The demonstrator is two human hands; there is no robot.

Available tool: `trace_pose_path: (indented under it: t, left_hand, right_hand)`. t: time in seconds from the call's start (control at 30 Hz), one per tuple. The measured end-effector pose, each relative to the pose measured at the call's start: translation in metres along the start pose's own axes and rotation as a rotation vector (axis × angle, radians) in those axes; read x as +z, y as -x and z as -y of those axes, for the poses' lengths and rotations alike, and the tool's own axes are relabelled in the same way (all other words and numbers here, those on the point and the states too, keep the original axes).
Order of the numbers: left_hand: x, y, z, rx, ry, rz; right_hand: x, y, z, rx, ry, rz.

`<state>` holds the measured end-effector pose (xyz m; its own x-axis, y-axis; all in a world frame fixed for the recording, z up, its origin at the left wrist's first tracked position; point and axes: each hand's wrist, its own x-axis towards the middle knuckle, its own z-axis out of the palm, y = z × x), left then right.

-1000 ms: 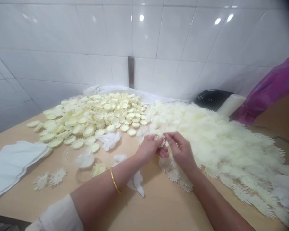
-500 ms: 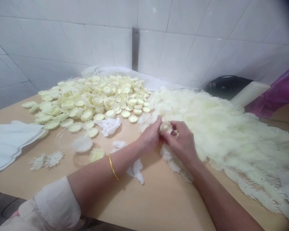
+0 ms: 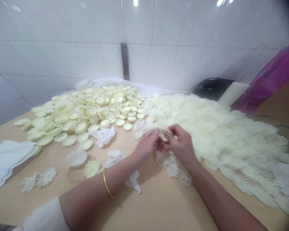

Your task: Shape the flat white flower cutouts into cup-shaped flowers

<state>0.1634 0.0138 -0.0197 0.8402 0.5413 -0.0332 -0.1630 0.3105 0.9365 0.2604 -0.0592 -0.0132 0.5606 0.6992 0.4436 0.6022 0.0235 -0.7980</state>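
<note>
A small cream flower-shaped cup (image 3: 162, 135) with a toothed rim is held between my two hands, above the tabletop. My left hand (image 3: 147, 143), with a gold bangle on its wrist, is closed on the cup's left side. The fingers of my right hand (image 3: 183, 143) pinch it from the right, and the thumb covers part of it. Just below my hands lie several flat toothed flower pieces (image 3: 172, 168), partly hidden by my right hand and forearm.
Cupped yellowish flowers (image 3: 93, 110) are heaped at the back left. A wide heap of flat pale flower pieces (image 3: 221, 138) covers the right. Crumpled white tissue (image 3: 103, 137), a clear round dish (image 3: 76, 157) and white sheets (image 3: 7, 163) lie left. A purple bag (image 3: 274, 77) stands far right.
The flower cup has turned from facing me to a more tilted position, and my right thumb now reaches over it. My view has tilted upward and moved slightly right.
</note>
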Motion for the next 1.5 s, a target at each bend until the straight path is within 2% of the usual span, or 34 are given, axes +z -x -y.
trace_pose_path:
  t: [0.1, 0.23, 0.43, 0.53, 0.63, 0.73, 0.8, 0.83, 0.9, 0.97, 1.03, 1.17, 1.3, 1.33, 1.4, 1.5]
  left_hand:
    - [0.0008, 0.0023, -0.0008, 0.066, -0.079, -0.002]
    - [-0.0015, 0.0029, -0.0027, 0.091, -0.145, -0.043]
    - [-0.0004, -0.0003, -0.0075, 0.034, 0.167, -0.242]
    - [0.0012, 0.0001, -0.0079, 0.024, 0.254, -0.229]
    - [0.0016, 0.0032, -0.0047, 0.036, 0.065, -0.198]
    - [0.0007, 0.0064, -0.0016, 0.239, -0.270, -0.278]
    - [-0.0003, 0.0067, -0.0008, 0.344, -0.422, -0.291]
    - [-0.0009, 0.0062, -0.0007, 0.338, -0.447, -0.277]
    - [-0.0018, 0.0041, -0.0009, 0.239, -0.376, -0.237]
    - [-0.0015, 0.0022, -0.0014, 0.116, -0.200, -0.221]
    - [0.0003, 0.0018, -0.0017, 0.046, -0.031, -0.207]
    - [0.0050, 0.0042, -0.0008, -0.009, 0.080, -0.113]
    - [0.0051, 0.0044, -0.0014, -0.020, 0.040, -0.051]
    - [0.0044, 0.0039, -0.0023, -0.021, 0.025, -0.054]
    - [0.0029, 0.0033, -0.0046, -0.034, -0.014, -0.083]
    - [0.0018, 0.0035, -0.0070, -0.071, -0.103, -0.114]
  right_hand:
    - [-0.0025, -0.0021, -0.0022, -0.041, 0.020, -0.040]
    - [-0.0059, -0.0032, -0.0029, -0.136, 0.015, 0.065]
    - [-0.0028, -0.0014, 0.0005, -0.123, 0.004, -0.050]
    - [0.0007, 0.0006, 0.0033, -0.120, 0.055, -0.015]
    - [0.0001, 0.0013, 0.0037, -0.152, 0.122, -0.009]
    - [-0.0033, 0.0005, 0.0001, -0.290, 0.314, -0.018]
    - [-0.0048, -0.0001, -0.0025, -0.398, 0.435, 0.001]
    - [-0.0049, -0.0002, -0.0031, -0.433, 0.460, 0.007]
    - [-0.0045, -0.0001, -0.0027, -0.444, 0.440, -0.016]
    - [-0.0037, 0.0002, -0.0010, -0.368, 0.365, -0.067]
    - [-0.0032, 0.0004, 0.0003, -0.226, 0.277, -0.081]
    - [-0.0039, -0.0008, -0.0004, 0.030, 0.021, -0.016]
    - [-0.0057, -0.0034, -0.0027, 0.110, -0.298, 0.113]
    - [-0.0060, -0.0038, -0.0032, 0.108, -0.290, 0.121]
    - [-0.0062, -0.0042, -0.0042, 0.052, -0.133, 0.096]
    - [-0.0049, -0.0032, -0.0056, -0.174, 0.245, 0.024]
